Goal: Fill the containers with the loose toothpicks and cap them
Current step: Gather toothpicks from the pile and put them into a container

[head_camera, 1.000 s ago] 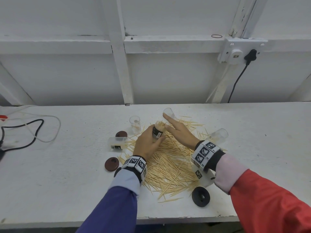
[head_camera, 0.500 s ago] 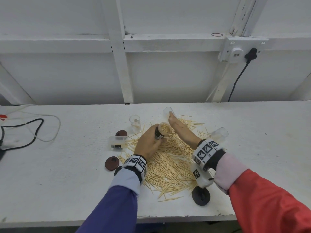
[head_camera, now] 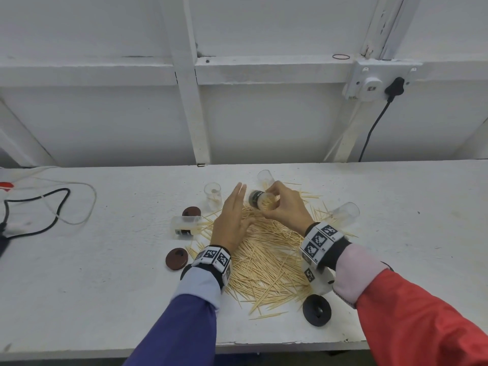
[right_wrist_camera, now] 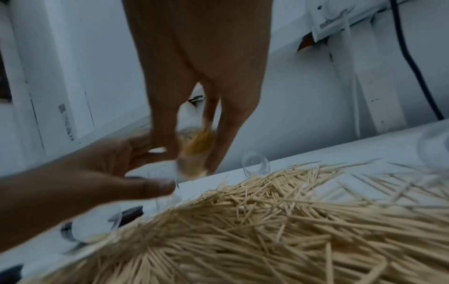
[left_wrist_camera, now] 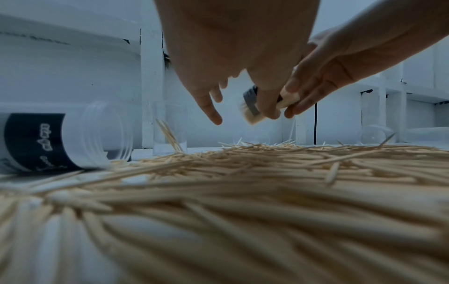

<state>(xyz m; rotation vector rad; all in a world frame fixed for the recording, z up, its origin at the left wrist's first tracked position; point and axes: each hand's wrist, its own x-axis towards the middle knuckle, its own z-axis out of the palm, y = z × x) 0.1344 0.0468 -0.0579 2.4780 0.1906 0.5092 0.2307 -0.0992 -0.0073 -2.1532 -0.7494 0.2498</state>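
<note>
A wide heap of loose toothpicks (head_camera: 264,262) covers the middle of the white table (head_camera: 105,286). Above its far edge my right hand (head_camera: 284,204) grips a small container (head_camera: 264,203) packed with toothpicks, tilted with its mouth toward me. It has a dark label and no cap. My left hand (head_camera: 232,210) stands beside it on the left, fingers straight, holding nothing. The left wrist view shows the container (left_wrist_camera: 251,109) between right-hand fingers. In the right wrist view the container (right_wrist_camera: 194,151) is blurred.
An upright clear container (head_camera: 212,195) holds a few picks. A labelled container (head_camera: 184,225) and two clear ones (head_camera: 265,177) (head_camera: 343,213) lie on their sides. Two brown caps (head_camera: 190,211) (head_camera: 176,259) and a black cap (head_camera: 316,309) lie loose. Cables (head_camera: 39,207) trail at left.
The filled container passed from my left hand to my right. The left hand let go and opened beside it; the right hand, earlier flat over its mouth, now grips it and tilts it.
</note>
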